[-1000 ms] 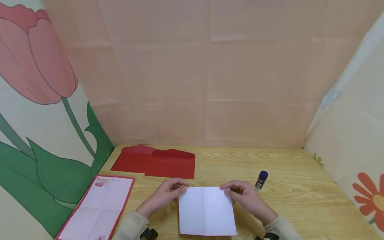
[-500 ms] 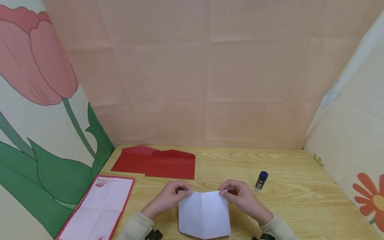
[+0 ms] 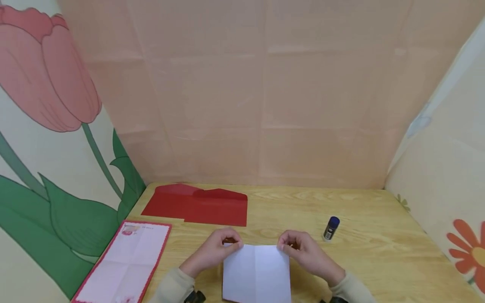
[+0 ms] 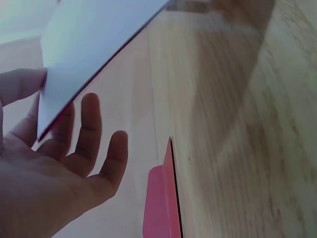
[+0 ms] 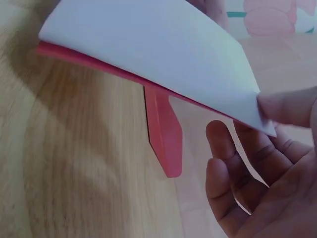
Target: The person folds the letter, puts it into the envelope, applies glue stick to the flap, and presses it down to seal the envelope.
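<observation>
A folded sheet of paper (image 3: 242, 273), white on the side towards me, hangs between both hands with a crease down its middle. My left hand (image 3: 215, 250) pinches its upper left corner between thumb and fingers. The upper right corner is pinched by my right hand (image 3: 308, 254). In the left wrist view the other fingers (image 4: 89, 129) of the left hand spread behind the paper (image 4: 94, 49). A red layer shows along the lower edge of the paper (image 5: 158, 49) in the right wrist view. Its bottom reaches the lower border of the head view.
Two red envelopes (image 3: 216, 210) overlap at the back left of the wooden table (image 3: 371, 244). A creased, red-bordered letter sheet (image 3: 125, 261) lies at the left. A glue stick (image 3: 331, 228) with a blue cap stands beyond the right hand. Walls enclose the back and sides.
Both hands have come slightly lower and towards me with the paper. It bent along its crease half a second ago and now looks flatter. Both hands keep their pinch.
</observation>
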{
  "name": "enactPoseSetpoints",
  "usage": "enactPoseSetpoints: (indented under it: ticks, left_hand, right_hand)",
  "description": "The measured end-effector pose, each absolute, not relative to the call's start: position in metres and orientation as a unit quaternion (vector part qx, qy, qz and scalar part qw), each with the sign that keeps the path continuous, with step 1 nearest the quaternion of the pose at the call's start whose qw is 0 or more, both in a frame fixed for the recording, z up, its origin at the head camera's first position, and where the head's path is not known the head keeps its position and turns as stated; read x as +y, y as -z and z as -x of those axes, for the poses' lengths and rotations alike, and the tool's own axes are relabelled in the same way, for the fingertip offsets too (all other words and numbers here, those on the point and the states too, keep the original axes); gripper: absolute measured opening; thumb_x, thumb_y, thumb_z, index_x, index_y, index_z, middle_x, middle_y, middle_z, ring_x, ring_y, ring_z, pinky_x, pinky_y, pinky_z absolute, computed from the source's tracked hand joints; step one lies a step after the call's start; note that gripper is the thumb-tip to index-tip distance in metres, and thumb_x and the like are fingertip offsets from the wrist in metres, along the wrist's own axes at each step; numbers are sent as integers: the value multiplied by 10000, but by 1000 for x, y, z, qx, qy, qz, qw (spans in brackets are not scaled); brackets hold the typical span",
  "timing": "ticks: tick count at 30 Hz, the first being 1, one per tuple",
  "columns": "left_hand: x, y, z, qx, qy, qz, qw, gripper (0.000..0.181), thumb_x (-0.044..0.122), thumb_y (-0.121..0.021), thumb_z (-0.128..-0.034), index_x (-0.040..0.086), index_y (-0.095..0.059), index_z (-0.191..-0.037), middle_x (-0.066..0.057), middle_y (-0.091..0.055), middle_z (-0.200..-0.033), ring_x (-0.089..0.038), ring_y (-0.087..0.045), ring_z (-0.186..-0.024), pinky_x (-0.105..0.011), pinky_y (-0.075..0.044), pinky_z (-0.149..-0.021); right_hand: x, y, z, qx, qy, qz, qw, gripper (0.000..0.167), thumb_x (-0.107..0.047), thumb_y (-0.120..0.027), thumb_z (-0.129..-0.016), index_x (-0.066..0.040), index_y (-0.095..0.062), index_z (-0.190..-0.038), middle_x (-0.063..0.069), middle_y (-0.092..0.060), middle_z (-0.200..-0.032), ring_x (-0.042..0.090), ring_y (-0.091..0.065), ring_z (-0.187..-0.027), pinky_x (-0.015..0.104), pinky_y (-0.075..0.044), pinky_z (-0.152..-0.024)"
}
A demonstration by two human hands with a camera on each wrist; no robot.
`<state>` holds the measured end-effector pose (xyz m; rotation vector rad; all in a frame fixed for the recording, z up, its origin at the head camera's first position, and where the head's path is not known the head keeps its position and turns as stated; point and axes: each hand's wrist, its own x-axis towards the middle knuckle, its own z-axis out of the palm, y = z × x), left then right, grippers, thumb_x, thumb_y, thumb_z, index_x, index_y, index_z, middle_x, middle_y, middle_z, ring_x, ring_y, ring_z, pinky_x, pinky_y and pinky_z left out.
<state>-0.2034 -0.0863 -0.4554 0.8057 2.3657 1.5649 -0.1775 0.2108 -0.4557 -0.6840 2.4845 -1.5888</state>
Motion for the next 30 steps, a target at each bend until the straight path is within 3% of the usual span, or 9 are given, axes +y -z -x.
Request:
enactPoseSetpoints:
  ticks: [7, 15, 24, 30]
  left_hand:
    - [-82, 459, 200, 802, -524, -262, 119, 122, 220, -647, -985, 152, -735, -935, 28, -689, -979, -105, -612, -977, -286, -471, -805]
    - [-79, 457, 201, 800, -530, -252, 123, 101, 255, -670, -971, 193, -746, -947, 69, -701, -969, -104, -616, -929, -265, -488, -763]
    - [-74, 454, 195, 773, -562, -253, 147, 110, 234, -737, -920, 161, -781, -991, 54, -721, -976, -116, -656, -927, -256, -527, -819]
    - [-69, 455, 194, 759, -568, -282, 145, 108, 197, -722, -931, 112, -774, -974, 34, -704, -940, -126, -661, -894, -243, -527, -842]
  right_hand:
    - [207, 458, 175, 820, 520, 223, 87, 103, -223, -687, -953, -127, -725, -950, -7, -700, -908, 86, -616, -822, 250, -495, -703]
    - [205, 453, 178, 830, 501, 221, 109, 165, -282, -639, -986, -143, -711, -936, -1, -701, -955, 137, -609, -885, 285, -496, -752]
    - [202, 455, 176, 824, 499, 252, 92, 115, -202, -648, -977, -152, -728, -911, -18, -715, -922, 111, -624, -871, 277, -502, -768]
    - [195, 452, 174, 850, 451, 264, 66, 103, -207, -667, -962, -223, -730, -882, -86, -706, -882, 71, -622, -827, 258, -516, -749]
